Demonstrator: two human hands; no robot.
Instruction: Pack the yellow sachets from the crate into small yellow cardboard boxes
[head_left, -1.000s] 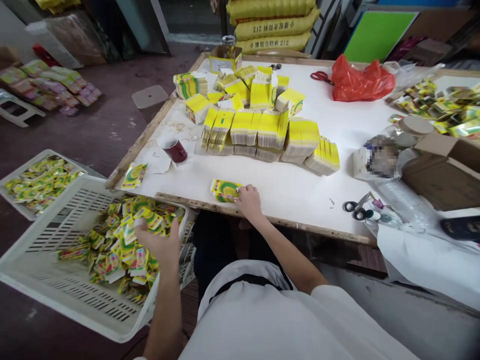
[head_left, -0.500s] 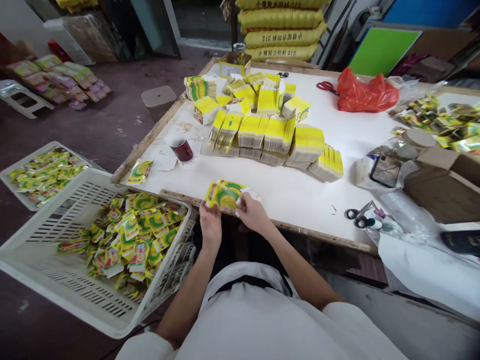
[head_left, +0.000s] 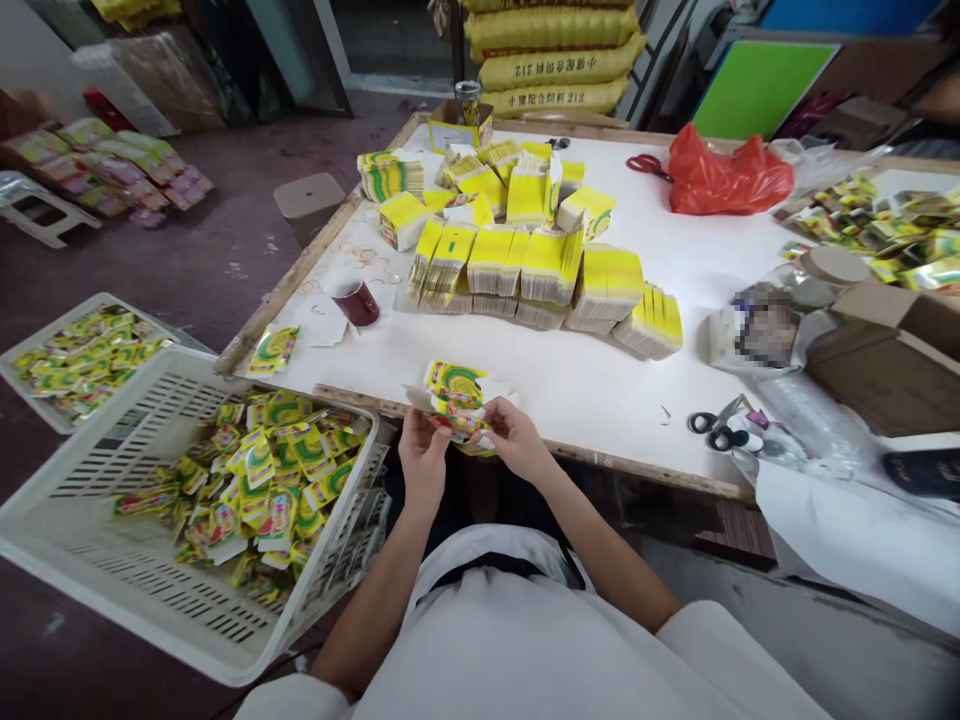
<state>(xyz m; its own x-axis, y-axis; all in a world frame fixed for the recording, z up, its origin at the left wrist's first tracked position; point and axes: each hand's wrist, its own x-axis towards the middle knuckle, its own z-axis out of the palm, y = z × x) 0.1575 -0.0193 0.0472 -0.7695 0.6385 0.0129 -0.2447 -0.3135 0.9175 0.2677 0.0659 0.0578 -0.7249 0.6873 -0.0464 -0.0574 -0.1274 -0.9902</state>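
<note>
My left hand [head_left: 421, 452] and my right hand [head_left: 514, 440] are both closed on a small stack of yellow-green printed packets [head_left: 454, 394], held just above the near edge of the white table [head_left: 600, 390]. The left fingers pinch the stack's left side, the right fingers its right side. To my left stands a white plastic crate [head_left: 112, 570] with many loose packets [head_left: 262, 480] of the same kind inside.
Stacks of yellow cards [head_left: 540, 260] fill the table's middle. A dark red mug [head_left: 358, 300], a lone packet [head_left: 273, 348], scissors [head_left: 720, 428], a red bag [head_left: 724, 170], cardboard boxes [head_left: 885, 350] and a second crate [head_left: 75, 355] are around.
My left hand left the crate and came to the table edge, joining the right hand on the packet stack. The stack has been lifted slightly toward me.
</note>
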